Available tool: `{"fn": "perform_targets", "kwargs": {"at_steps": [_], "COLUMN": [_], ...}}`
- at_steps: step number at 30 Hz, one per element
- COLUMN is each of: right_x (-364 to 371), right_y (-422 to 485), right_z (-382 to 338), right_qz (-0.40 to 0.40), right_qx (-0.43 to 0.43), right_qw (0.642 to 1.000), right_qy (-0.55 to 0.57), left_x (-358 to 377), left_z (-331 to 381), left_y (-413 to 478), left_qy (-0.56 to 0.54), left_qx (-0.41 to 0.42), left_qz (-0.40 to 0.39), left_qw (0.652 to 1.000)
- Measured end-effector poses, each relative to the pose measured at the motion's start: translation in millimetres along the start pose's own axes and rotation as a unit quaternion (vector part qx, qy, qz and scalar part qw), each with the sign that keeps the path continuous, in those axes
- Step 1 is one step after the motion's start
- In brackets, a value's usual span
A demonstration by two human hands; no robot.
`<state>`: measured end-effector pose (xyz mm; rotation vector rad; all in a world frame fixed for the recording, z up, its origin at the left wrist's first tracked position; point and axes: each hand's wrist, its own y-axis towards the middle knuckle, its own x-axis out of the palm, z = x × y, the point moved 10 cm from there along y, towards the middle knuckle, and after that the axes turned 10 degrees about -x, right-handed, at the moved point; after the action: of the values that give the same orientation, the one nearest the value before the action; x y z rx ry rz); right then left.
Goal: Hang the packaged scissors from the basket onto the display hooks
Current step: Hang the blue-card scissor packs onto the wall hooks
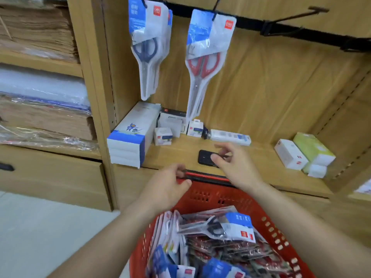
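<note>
The left hand clamps the handle of the red basket, probably steadying it so the packaged scissors inside lie within reach. The right hand hovers half-curled, thumb on a black device on the shelf; grip unclear. An empty hook is free above.

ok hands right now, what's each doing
Left hand: grips the red-and-black basket handle.
Right hand: thumb on flat black device, grip cannot be told.

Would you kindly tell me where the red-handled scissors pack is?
Head view, upper centre: the red-handled scissors pack hangs from the black rail, just right of the blue-handled pack, above the small white boxes.
</note>
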<state>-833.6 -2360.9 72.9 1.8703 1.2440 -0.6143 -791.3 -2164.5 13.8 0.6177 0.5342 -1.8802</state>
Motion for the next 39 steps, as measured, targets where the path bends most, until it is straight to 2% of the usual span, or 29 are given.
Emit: {"fn": "perform_targets", "kwargs": {"at_steps": [3, 6, 10, 14, 16, 18, 22, 28, 34, 36, 39], "right_x": [45, 77, 115, 157, 178, 191, 202, 198, 184, 179, 166], "right_y": [-75, -137, -171, -192, -208, -215, -209, -194, -174, -169, -159], "right_z": [47, 73, 76, 59, 51, 42, 41, 66, 76, 76, 79], "right_qz": [-0.132, -0.199, -0.247, -0.346, -0.427, -0.464, -0.450, -0.399, -0.330, -0.306, -0.249], "right_qx": [0.046, 0.063, 0.052, 0.070, 0.047, -0.018, -0.084, -0.039, 0.011, 0.020, 0.043], "right_qw": [0.990, 0.978, 0.963, 0.917, 0.892, 0.884, 0.888, 0.916, 0.943, 0.950, 0.963], "right_qy": [0.004, 0.030, 0.098, 0.185, 0.142, 0.051, -0.034, 0.003, 0.037, 0.058, 0.094], "left_x": [34, 50, 41, 25, 24, 28, 44, 65, 99, 105, 109], "left_z": [-18, -46, -83, -98, -105, -109, -112, -111, -111, -110, -110], "left_y": [-13, -30, -50, -71, -82, -89, -94, -86, -78, -70, -54], "left_qy": [0.086, 0.144, 0.192, 0.220, 0.245, 0.282, 0.354, 0.388, 0.481, 0.475, 0.371], "left_qx": [-0.003, -0.019, -0.045, -0.015, 0.005, 0.032, 0.097, 0.104, 0.110, 0.098, 0.038], "left_qz": [-0.058, -0.083, -0.059, -0.026, -0.025, -0.031, -0.049, -0.090, -0.181, -0.186, -0.202], "left_qw": [0.995, 0.986, 0.979, 0.975, 0.969, 0.958, 0.929, 0.911, 0.851, 0.855, 0.905]}}
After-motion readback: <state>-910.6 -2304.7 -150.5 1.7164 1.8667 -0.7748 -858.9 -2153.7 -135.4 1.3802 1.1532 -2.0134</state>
